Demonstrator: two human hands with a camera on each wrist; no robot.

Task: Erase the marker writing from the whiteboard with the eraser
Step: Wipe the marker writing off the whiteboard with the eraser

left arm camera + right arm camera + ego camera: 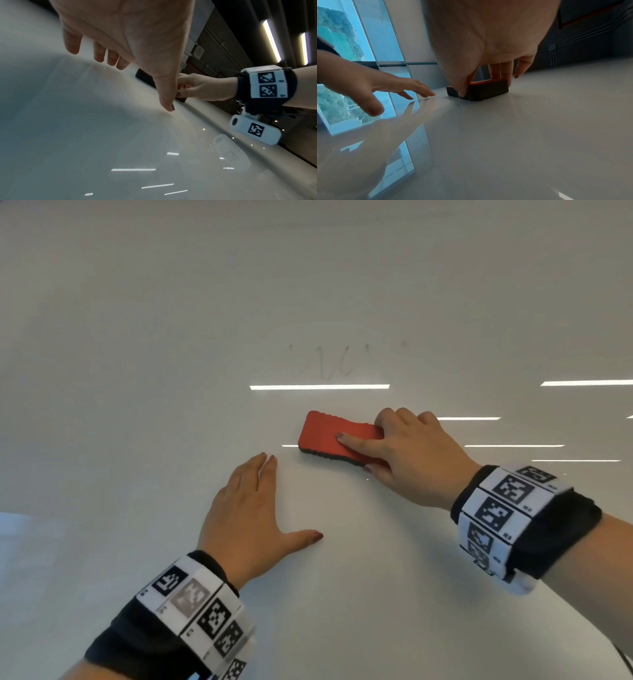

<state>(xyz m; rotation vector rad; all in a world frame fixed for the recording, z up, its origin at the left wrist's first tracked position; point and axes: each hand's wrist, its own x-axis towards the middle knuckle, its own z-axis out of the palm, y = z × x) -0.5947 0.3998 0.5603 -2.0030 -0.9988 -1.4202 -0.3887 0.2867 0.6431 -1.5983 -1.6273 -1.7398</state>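
Observation:
A red eraser (pixel 329 436) with a dark felt underside lies flat on the glossy whiteboard (pixel 137 371). My right hand (pixel 404 450) grips its right end, thumb on the near side, index finger laid along the top, other fingers on the far side. Seen from the right wrist, the eraser (pixel 488 88) sits pinched between thumb and fingers. Faint grey marker traces (pixel 337 361) remain above the eraser. My left hand (pixel 246 508) rests flat on the board just left of and below the eraser, fingers straight, thumb spread out. In the left wrist view its fingertips (pixel 113 59) touch the whiteboard (pixel 68 121).
Ceiling lights reflect as bright bars (pixel 318 387) across the board. Tall windows (pixel 339 40) stand beyond the board's left side, a dark wall with conduits (pixel 590 40) to the right. A white camera unit (pixel 255 129) hangs under the right wrist.

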